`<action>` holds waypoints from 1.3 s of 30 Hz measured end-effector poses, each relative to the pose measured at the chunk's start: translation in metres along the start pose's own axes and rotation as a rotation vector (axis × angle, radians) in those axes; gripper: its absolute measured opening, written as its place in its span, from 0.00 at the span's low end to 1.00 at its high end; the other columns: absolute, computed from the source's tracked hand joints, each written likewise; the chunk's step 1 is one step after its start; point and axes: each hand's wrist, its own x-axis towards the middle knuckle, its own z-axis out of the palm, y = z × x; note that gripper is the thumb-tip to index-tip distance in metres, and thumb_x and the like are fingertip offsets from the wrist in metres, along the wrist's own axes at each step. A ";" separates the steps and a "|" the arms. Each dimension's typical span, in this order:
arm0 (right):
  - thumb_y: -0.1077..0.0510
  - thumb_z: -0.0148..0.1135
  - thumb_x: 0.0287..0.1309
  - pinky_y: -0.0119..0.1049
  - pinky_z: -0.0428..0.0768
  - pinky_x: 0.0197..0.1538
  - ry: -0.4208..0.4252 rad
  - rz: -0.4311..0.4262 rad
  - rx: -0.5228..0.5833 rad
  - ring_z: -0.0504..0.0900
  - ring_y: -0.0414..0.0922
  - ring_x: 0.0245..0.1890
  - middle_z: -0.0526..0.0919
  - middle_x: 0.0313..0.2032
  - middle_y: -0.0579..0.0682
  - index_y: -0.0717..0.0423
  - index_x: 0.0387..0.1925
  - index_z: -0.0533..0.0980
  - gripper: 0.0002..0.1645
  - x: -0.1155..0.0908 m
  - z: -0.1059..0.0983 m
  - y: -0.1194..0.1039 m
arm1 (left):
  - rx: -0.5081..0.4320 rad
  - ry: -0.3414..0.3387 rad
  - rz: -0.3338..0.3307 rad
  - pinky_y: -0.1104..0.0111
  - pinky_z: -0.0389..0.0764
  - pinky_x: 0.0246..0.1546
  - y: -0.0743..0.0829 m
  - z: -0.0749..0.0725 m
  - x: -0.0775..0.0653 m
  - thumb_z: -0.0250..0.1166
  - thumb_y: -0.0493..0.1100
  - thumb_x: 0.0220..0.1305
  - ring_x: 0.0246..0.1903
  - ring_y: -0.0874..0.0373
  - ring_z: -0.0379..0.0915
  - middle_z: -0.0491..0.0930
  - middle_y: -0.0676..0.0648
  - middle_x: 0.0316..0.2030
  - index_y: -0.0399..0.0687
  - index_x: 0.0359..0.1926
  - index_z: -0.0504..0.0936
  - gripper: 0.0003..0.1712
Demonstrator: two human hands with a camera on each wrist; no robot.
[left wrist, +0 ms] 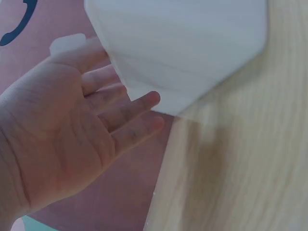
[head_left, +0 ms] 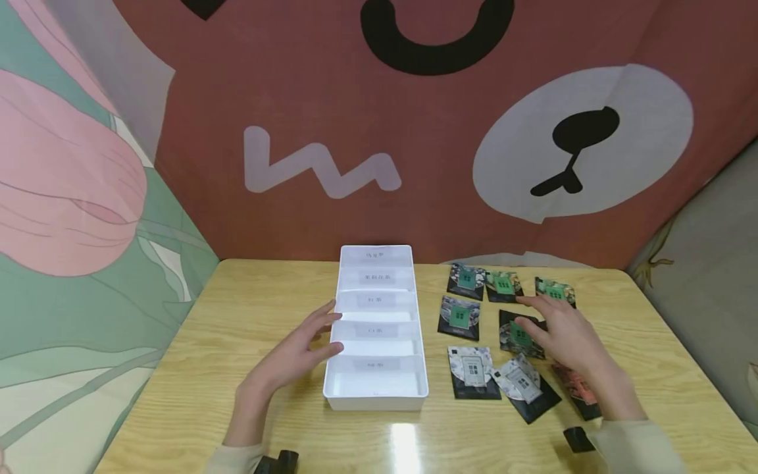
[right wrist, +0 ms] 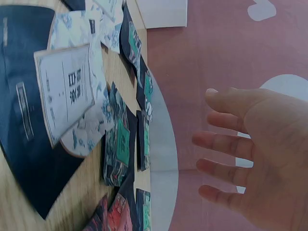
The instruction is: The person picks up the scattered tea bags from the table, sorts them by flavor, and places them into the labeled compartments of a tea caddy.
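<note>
Wood table [head_left: 237,303] | gap between white tray [head_left: 376,403] and packets [head_left: 459,317] | left hand [head_left: 293,354] spread at tray edge | right hand [head_left: 570,334] spread above packets

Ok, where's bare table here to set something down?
Bare: the table between its left edge and the left hand; in front of the box; a narrow strip between box and packets. Crowded: right of that strip, where packets lie around the right hand.
</note>
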 end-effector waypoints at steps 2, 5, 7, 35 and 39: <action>0.38 0.53 0.70 0.72 0.66 0.58 -0.003 -0.008 -0.012 0.67 0.73 0.62 0.70 0.64 0.72 0.57 0.66 0.71 0.35 0.002 -0.002 0.001 | -0.017 -0.019 -0.014 0.50 0.67 0.68 -0.002 0.000 0.000 0.63 0.59 0.68 0.71 0.47 0.62 0.45 0.56 0.79 0.57 0.74 0.62 0.38; 0.41 0.54 0.71 0.71 0.69 0.56 -0.002 -0.018 -0.019 0.70 0.71 0.60 0.73 0.62 0.70 0.57 0.65 0.73 0.32 0.006 -0.005 0.003 | -0.071 -0.037 -0.063 0.50 0.68 0.67 -0.006 0.001 0.000 0.62 0.60 0.68 0.70 0.48 0.64 0.49 0.55 0.78 0.64 0.74 0.60 0.38; 0.42 0.55 0.71 0.70 0.70 0.55 0.000 -0.019 -0.016 0.72 0.70 0.59 0.75 0.61 0.69 0.58 0.64 0.73 0.30 0.009 -0.006 0.005 | -0.109 -0.049 -0.091 0.49 0.69 0.67 -0.008 0.002 0.000 0.62 0.61 0.68 0.69 0.48 0.66 0.52 0.55 0.77 0.68 0.75 0.58 0.38; 0.39 0.52 0.72 0.65 0.74 0.55 -0.088 -0.049 0.053 0.74 0.65 0.59 0.76 0.62 0.65 0.60 0.64 0.73 0.34 0.041 -0.009 0.017 | -0.191 -0.035 -0.120 0.45 0.71 0.63 -0.020 0.010 0.002 0.61 0.60 0.69 0.66 0.47 0.69 0.49 0.55 0.78 0.81 0.75 0.51 0.40; 0.41 0.53 0.72 0.65 0.74 0.55 -0.117 -0.034 0.064 0.75 0.64 0.60 0.76 0.62 0.63 0.59 0.65 0.72 0.32 0.048 -0.010 0.018 | -0.201 -0.034 -0.121 0.45 0.71 0.63 -0.021 0.011 0.002 0.62 0.60 0.69 0.66 0.46 0.69 0.48 0.54 0.78 0.80 0.75 0.52 0.40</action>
